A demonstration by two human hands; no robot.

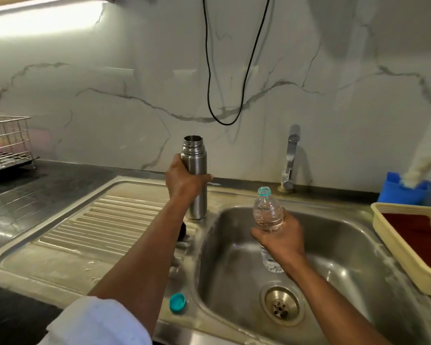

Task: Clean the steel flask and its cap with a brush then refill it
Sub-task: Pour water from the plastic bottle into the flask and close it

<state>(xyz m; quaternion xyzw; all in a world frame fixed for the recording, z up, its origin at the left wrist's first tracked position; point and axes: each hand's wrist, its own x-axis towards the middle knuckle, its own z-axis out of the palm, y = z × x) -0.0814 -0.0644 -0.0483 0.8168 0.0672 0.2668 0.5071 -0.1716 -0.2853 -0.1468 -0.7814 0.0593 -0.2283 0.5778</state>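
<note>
An uncapped steel flask (196, 170) stands upright on the sink rim between drainboard and basin. My left hand (184, 180) grips it around the middle. My right hand (280, 239) holds a clear plastic water bottle (268, 215), open and upright, over the basin (321, 245). The bottle's teal cap (177, 303) lies on the front rim of the sink. A dark object (182, 231), mostly hidden behind my left forearm, lies on the drainboard; I cannot tell what it is.
A tap (291, 158) rises behind the basin. A beige tray (408, 247) and a blue holder (406, 191) sit at the right. A wire dish rack (6, 143) stands on the dark counter at far left. A black cable (224, 70) hangs on the marble wall.
</note>
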